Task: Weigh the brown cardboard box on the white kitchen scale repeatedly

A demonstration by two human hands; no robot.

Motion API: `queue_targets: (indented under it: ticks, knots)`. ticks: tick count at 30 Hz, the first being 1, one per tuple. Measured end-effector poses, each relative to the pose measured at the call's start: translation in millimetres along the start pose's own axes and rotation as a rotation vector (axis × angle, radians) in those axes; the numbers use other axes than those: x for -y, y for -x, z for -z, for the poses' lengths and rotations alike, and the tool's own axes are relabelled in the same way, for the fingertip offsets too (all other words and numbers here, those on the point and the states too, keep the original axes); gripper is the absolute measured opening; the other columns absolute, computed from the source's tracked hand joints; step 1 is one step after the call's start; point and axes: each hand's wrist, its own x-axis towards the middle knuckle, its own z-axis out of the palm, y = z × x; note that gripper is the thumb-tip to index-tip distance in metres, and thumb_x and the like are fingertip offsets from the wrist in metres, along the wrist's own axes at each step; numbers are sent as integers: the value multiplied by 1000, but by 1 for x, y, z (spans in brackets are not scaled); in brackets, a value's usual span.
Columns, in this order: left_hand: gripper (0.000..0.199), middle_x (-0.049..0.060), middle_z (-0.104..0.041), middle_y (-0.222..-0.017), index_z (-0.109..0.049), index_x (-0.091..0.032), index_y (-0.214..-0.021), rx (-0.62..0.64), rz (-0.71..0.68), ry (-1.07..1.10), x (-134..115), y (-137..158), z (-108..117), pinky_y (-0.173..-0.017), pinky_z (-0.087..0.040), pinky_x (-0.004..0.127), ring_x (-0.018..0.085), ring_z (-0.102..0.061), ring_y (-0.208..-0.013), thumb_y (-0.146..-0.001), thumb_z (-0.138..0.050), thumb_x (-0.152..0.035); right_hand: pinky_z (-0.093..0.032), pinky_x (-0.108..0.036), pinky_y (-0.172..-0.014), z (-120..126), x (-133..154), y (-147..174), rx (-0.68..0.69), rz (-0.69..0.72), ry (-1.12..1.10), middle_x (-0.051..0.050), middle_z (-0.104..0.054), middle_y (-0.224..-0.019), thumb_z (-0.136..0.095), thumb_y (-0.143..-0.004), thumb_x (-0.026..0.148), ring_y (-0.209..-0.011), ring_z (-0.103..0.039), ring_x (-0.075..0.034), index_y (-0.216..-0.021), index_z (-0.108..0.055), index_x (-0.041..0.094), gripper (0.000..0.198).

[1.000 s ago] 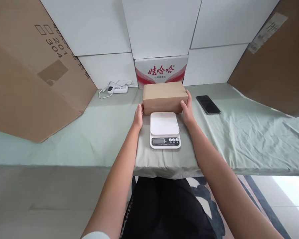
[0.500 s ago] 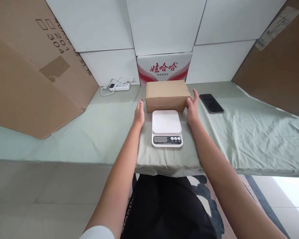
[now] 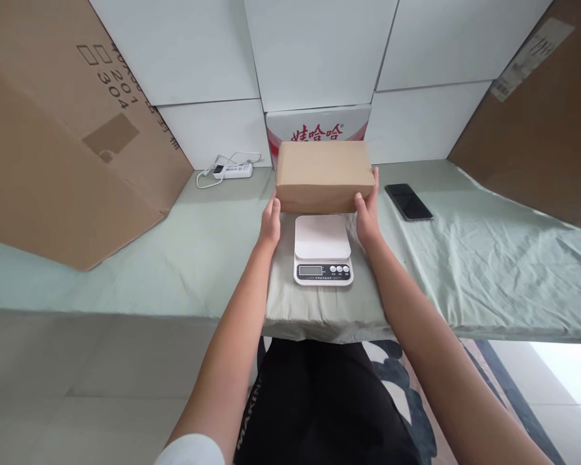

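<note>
A plain brown cardboard box [image 3: 325, 175] is held between my two hands, just behind a white kitchen scale [image 3: 322, 237]. Its lower edge looks raised off the cloth. My left hand [image 3: 270, 221] grips the box's left end, its thumb at the near corner and its other fingers mostly hidden. On the right end, my right hand [image 3: 368, 213] presses its thumb against the front face, with fingers along the side. The scale lies flat near the table's front edge, its plate bare and its display and buttons facing me.
A black phone [image 3: 408, 202] lies to the right. At the back left is a white power strip [image 3: 233, 171] with its cable. A red-and-white carton [image 3: 277, 123] stands behind the box. Large cardboard sheets [image 3: 111, 213] flank the green cloth-covered table [image 3: 213, 265].
The brown box has risen off the table and tilted slightly, covering more of the carton behind. Both hands have closed on its ends; the right one has shifted inward.
</note>
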Motion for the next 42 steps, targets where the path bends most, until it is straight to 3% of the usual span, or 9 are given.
queue_targets:
  ticks: [2,5,11,18,23,29,33,38,42]
  knots:
    - [109,13,-65,-181,-72,-27,-164,-3,-49,-13,-19,18,1,-151,-35,53,40,-45,-181,-93,-50,-108,-10,-59,-161,3,13,13,-1,17,18,1,-28,-201,-68,-91,99,-194,-3,-34,-191,-23,37,126]
    - [103,12,-65,-180,-70,-28,-166,14,-40,-32,-42,57,4,-150,-37,52,39,-46,-181,-99,-48,-103,-15,-61,-159,12,26,38,-10,8,47,-8,-33,-200,-67,-93,97,-189,-26,-39,-189,-28,33,122]
    - [104,16,-66,-179,-72,-26,-164,16,54,-55,-50,108,11,-149,-39,58,44,-50,-178,-99,-46,-103,-21,-65,-157,28,23,71,-3,27,119,-10,-45,-193,-65,-99,91,-181,-43,-40,-182,-40,36,102]
    - [101,16,-69,-176,-72,-27,-164,30,87,-46,-56,108,7,-150,-37,61,43,-49,-178,-101,-46,-101,-29,-70,-152,30,26,73,-62,82,203,-13,-53,-184,-59,-104,88,-176,-46,-42,-175,-49,33,90]
    - [98,14,-60,-184,-68,-29,-168,12,80,-24,-56,109,7,-150,-37,60,42,-45,-181,-103,-47,-99,-33,-70,-149,30,32,74,-91,140,257,-15,-56,-180,-53,-105,89,-173,-49,-43,-172,-50,30,89]
    - [101,16,-71,-173,-72,-26,-165,21,90,-35,-58,112,8,-146,-43,60,43,-54,-175,-102,-47,-100,-42,-71,-142,30,35,76,-128,202,303,-16,-64,-167,-51,-108,83,-160,-60,-42,-162,-57,28,77]
    - [99,17,-70,-174,-72,-25,-164,15,84,-48,-58,113,9,-145,-44,60,43,-55,-174,-103,-46,-99,-46,-72,-137,29,35,75,-191,249,311,-16,-69,-155,-51,-108,81,-149,-65,-42,-153,-63,26,72]
    - [96,14,-65,-180,-72,-27,-164,-15,66,-44,-54,114,10,-149,-39,59,42,-49,-178,-105,-45,-97,-41,-74,-142,27,40,76,-182,199,274,-14,-66,-164,-50,-105,89,-160,-59,-45,-160,-62,31,80]
    - [93,14,-71,-174,-73,-28,-162,5,72,-40,-55,112,10,-144,-47,58,42,-56,-173,-105,-45,-96,-35,-74,-148,26,49,78,-117,147,253,-11,-63,-172,-51,-106,88,-170,-51,-46,-165,-61,36,80]
